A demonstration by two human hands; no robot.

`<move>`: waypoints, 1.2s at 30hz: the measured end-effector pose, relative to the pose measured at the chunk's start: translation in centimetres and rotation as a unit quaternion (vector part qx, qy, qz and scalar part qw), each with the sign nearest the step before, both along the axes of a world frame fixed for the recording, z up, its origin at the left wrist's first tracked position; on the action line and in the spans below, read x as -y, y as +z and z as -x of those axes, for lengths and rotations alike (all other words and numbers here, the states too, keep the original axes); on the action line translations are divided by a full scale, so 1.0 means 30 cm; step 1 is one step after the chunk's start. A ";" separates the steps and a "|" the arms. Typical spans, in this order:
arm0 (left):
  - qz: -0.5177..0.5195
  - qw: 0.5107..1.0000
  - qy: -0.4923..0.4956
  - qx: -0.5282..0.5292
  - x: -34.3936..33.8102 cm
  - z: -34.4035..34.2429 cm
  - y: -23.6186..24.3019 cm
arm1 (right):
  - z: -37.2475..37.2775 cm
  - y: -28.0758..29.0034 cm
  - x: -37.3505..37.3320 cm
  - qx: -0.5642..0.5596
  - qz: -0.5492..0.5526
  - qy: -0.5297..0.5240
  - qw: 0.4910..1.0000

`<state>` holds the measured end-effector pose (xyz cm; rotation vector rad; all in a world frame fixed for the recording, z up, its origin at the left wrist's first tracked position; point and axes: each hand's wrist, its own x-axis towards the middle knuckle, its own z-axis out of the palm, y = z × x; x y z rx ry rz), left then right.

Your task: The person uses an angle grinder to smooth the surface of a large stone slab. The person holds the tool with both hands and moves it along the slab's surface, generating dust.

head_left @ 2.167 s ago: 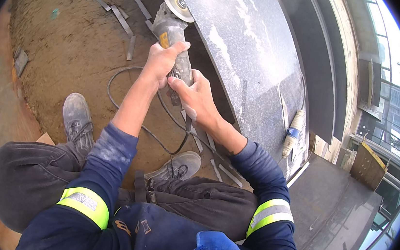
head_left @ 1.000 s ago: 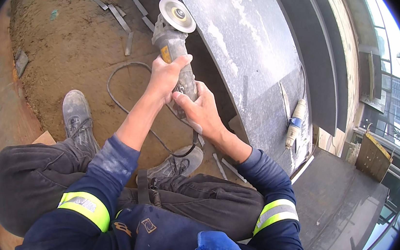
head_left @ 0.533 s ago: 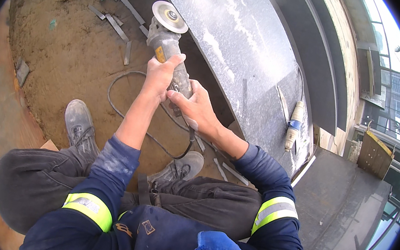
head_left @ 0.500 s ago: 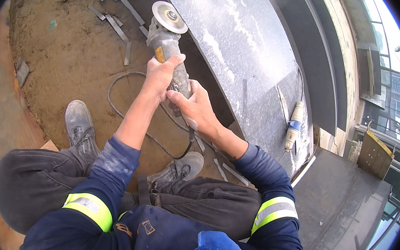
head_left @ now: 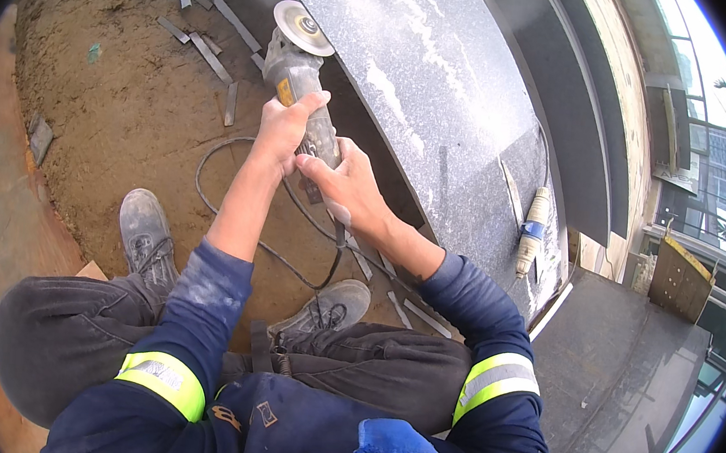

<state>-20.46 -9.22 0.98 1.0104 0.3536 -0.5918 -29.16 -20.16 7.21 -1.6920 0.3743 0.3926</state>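
Observation:
Both hands hold a grey angle grinder (head_left: 295, 69) with a round disc at its far end. My left hand (head_left: 285, 125) is wrapped around the grinder's body just behind the head. My right hand (head_left: 345, 185) grips the rear handle, where the black power cord (head_left: 289, 258) leaves and loops over the dirt. The disc sits beside the near edge of a long curved dark grey stone slab (head_left: 449, 85), and I cannot tell whether it touches the stone.
Several cut stone strips (head_left: 211, 29) lie on the brown dirt at the top left. A sealant tube (head_left: 531, 231) rests on the slab at right. My two dusty shoes (head_left: 145, 235) stand on the dirt below. A lower dark slab (head_left: 621, 377) lies at right.
The grinder's head tipped up off the slab edge about a second ago and has come back toward the edge, slightly farther left. Both hands kept their grip.

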 end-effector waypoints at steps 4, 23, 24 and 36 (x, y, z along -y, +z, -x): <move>0.005 1.000 -0.007 -0.008 0.001 -0.013 -0.005 | -0.011 -0.014 -0.001 0.000 0.011 -0.008 1.000; -0.010 1.000 0.013 -0.013 0.017 0.169 0.052 | 0.179 -0.028 0.021 0.020 -0.019 -0.006 1.000; -0.009 1.000 0.012 -0.013 0.018 0.176 0.053 | 0.184 -0.020 0.023 0.015 -0.020 -0.005 1.000; -0.007 1.000 0.005 0.009 0.033 0.247 0.044 | 0.255 0.006 0.030 0.007 -0.007 -0.020 1.000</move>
